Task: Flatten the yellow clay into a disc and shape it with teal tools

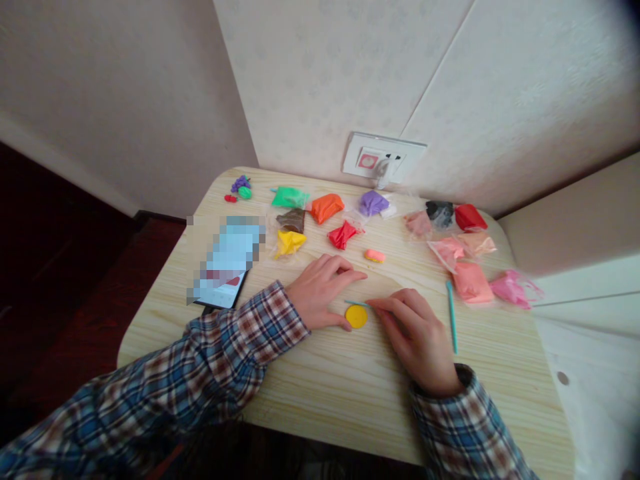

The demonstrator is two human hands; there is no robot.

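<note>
A flat yellow clay disc (357, 316) lies on the wooden table (320, 387) between my hands. My left hand (323, 291) rests on the table just left of the disc, fingers curled, thumb touching the disc's edge. My right hand (417, 339) is closed in a pinch on a thin teal tool (356, 303) whose tip lies over the top of the disc. A second teal stick (452, 315) lies on the table to the right of my right hand.
Several small bags of coloured clay lie along the back: green (290, 197), orange (327, 207), purple (373, 203), red (343, 234), yellow (289, 243), pink (471, 281). A small orange-pink clay piece (375, 255) sits mid-table. A phone (225, 263) lies at left. A wall socket (383, 159) is behind.
</note>
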